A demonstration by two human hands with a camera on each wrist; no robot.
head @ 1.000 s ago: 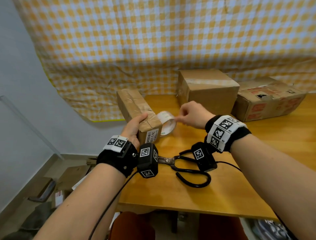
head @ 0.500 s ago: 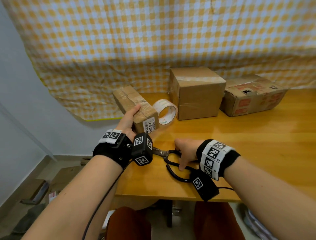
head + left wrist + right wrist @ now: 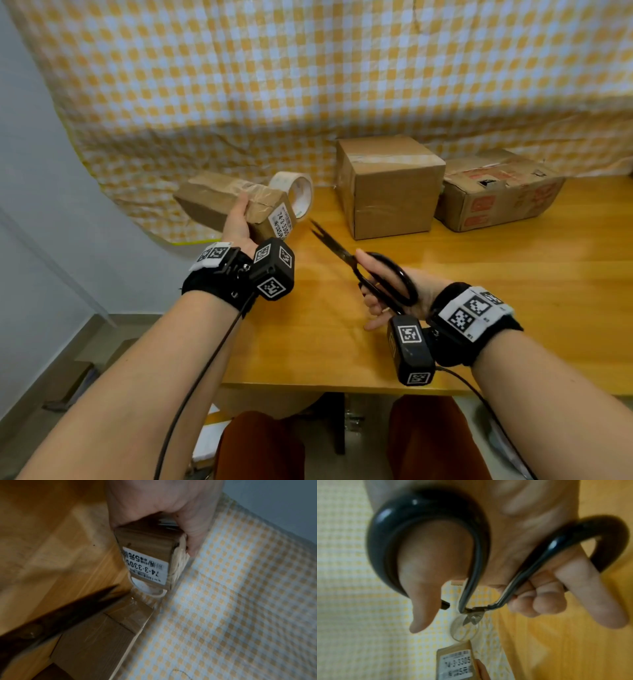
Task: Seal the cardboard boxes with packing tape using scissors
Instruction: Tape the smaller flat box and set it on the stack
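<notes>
- Gripping the long box (image 3: pixel 219 202) off the table's (image 3: pixel 479 284) left edge, your left hand (image 3: pixel 236 222) is steadying it.
- Your right hand (image 3: pixel 387 291) is holding black scissors (image 3: pixel 346 257), blades seemingly parted, aimed at the tape roll (image 3: pixel 298 195).
- Two cardboard boxes (image 3: pixel 390 185) are sitting behind.

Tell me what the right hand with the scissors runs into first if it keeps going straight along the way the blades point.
Likely the tape roll. The right hand aims the scissors up-left, tips slightly parted, toward the roll beside the small box in the left hand. Depth is unclear; the box's labelled end lies close to that line.
</notes>
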